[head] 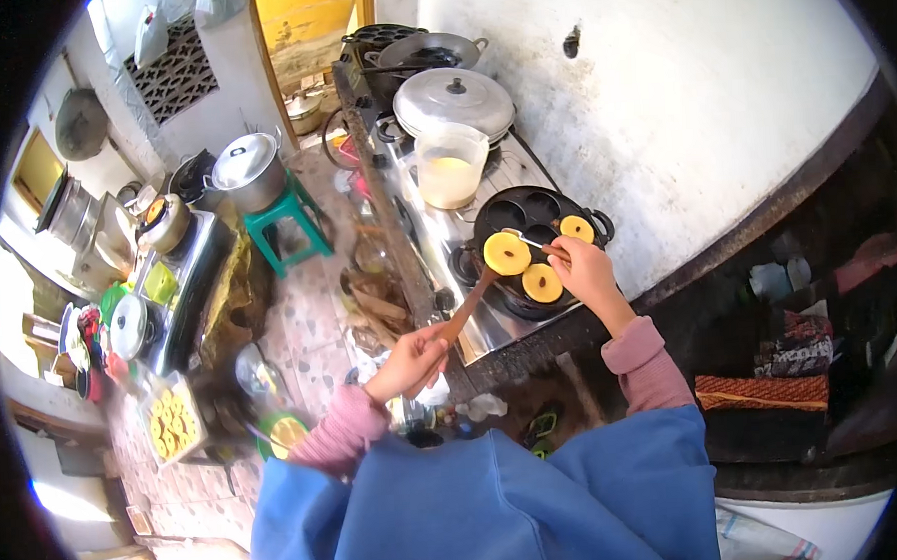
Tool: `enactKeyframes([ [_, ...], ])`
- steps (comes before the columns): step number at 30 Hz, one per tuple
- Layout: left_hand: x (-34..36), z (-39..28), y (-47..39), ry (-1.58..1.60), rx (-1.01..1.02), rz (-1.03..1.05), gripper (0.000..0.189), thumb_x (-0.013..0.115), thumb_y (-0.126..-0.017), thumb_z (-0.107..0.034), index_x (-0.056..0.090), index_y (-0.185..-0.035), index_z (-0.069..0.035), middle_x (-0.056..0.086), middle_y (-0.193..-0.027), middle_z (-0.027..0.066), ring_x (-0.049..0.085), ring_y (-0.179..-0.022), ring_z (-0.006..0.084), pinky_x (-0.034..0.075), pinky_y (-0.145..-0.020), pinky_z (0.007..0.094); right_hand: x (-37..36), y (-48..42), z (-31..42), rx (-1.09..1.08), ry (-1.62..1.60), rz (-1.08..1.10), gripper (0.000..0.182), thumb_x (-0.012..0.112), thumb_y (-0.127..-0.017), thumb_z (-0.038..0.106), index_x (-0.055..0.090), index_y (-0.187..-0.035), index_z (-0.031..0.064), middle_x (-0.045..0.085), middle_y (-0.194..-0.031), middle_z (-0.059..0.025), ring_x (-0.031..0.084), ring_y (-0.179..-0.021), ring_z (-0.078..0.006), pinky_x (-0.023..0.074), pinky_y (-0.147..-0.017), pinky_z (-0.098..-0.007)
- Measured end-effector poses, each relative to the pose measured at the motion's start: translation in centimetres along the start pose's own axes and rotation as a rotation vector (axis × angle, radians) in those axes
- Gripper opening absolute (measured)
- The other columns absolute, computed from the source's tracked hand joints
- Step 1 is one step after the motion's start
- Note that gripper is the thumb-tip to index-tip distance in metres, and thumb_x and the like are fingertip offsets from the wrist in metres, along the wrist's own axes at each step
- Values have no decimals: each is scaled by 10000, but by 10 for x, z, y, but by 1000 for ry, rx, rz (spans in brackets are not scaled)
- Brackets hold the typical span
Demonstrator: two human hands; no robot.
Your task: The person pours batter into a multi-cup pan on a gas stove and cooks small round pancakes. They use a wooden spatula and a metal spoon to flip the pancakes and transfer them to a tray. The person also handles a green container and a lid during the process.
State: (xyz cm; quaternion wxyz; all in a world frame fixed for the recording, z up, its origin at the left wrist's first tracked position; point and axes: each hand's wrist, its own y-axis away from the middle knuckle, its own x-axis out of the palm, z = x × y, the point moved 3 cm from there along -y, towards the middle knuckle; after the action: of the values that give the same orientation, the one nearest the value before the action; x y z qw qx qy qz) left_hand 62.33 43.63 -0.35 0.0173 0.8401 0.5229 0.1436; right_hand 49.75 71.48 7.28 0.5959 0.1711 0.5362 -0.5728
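Observation:
My left hand (414,360) grips the handle of a wooden spatula (466,309), whose far end is under a round yellow cake (507,253) with a dark spot at its middle. In my right hand (579,268) is a small tool with a wooden handle and a metal tip (528,240), which reaches the same cake's edge. Below them sits a black multi-hollow cake pan (543,208) on the gas stove (488,331). Two more yellow cakes are in it, one at the front (542,283) and one at the right (577,229). Some hollows show bare black metal.
A plastic pitcher (451,171) of pale batter stands behind the pan. Beyond it are a lidded aluminium pan (452,103) and a wok (431,52). A white wall (674,120) borders the stove. Leftward are a pot (247,165) on a green stool (285,227) and a tray (193,449) of cakes.

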Motion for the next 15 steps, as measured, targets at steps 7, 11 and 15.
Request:
enactKeyframes([
  [7,-31,-4,61,130,85,-167,421,421,-971,-159,351,-1367,-33,519,-643,8,437,-420,68,378,-407,210,1,-40,69,32,-116,-6,168,640,-798,194,615,-922,84,632,-780,-110,623,-688,-270,472,-600,-359],
  [11,-70,-5,134,255,180,-325,423,433,-972,-180,361,-1361,-32,506,-622,-4,437,-435,56,367,-405,201,38,-66,136,-88,-27,65,190,626,-807,225,615,-919,72,624,-768,-120,616,-678,-272,462,-599,-373],
  [15,-126,12,232,272,240,-604,429,431,-973,-183,350,-1367,-32,497,-619,-2,437,-436,46,367,-403,191,100,-86,231,-219,-142,201,194,616,-816,222,615,-922,59,612,-733,-102,596,-647,-255,448,-592,-345],
])
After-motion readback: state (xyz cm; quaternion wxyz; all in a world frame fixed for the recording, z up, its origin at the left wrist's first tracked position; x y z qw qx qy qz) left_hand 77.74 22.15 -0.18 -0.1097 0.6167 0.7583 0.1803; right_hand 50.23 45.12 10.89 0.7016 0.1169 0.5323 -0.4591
